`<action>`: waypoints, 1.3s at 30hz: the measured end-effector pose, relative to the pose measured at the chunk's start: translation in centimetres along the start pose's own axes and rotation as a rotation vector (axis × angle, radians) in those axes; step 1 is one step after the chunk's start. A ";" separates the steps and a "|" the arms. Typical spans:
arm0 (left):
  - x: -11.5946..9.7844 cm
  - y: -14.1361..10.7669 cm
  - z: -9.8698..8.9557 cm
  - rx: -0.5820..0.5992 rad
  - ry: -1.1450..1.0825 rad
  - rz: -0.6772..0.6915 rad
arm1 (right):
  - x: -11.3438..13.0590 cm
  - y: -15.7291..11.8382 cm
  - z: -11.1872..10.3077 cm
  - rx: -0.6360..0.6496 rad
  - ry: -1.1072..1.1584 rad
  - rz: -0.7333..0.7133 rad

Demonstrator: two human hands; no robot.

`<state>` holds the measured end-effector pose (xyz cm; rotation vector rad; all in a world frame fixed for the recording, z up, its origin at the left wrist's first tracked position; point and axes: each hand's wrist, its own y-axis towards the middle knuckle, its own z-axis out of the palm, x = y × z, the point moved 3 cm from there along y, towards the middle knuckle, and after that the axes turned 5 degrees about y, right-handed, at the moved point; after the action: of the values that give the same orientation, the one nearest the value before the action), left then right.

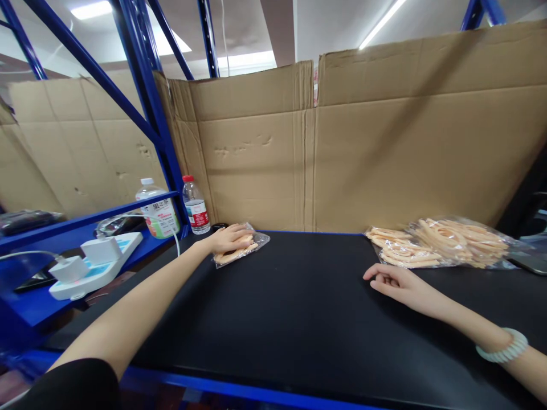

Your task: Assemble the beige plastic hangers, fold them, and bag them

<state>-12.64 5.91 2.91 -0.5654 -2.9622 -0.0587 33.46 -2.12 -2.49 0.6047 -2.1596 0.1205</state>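
Observation:
At the far left of the table, my left hand (233, 238) lies over a small clear plastic bag (224, 258), its fingers bent across the top. Inside the bag are beige, band-like pieces. My thumb is hidden there. My right hand (395, 283) is over the right half of the table, loosely curled, with thumb and index finger apart and nothing between them. Just beyond it lie more clear bags of beige looped pieces, a smaller bag (404, 250) and a fuller bag (464, 242) side by side.
Brown cardboard (265, 165) walls the back of the black table (294, 319). A red-capped bottle (196, 213) stands at the back left corner. Beyond a blue metal frame (164, 154) are a larger bottle (162, 219) and a white power strip (98, 273) with plugged-in chargers.

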 end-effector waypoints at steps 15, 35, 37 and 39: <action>-0.5 0.3 1.6 -0.073 -0.057 -0.603 | -0.6 -0.2 0.2 0.062 -0.029 0.009; -1.5 2.3 0.8 -0.115 -0.032 -0.739 | 0.5 -0.4 0.3 -0.003 -0.067 -0.028; -1.3 2.3 0.8 -0.104 -0.056 -0.738 | 0.4 -0.4 0.3 0.002 -0.075 -0.028; -1.0 2.3 0.8 -0.100 -0.077 -0.731 | 0.5 -0.5 0.3 0.004 -0.077 -0.030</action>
<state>-10.98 7.77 2.00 0.5390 -3.0735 -0.2542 33.25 -2.78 -2.36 0.6528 -2.2243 0.0866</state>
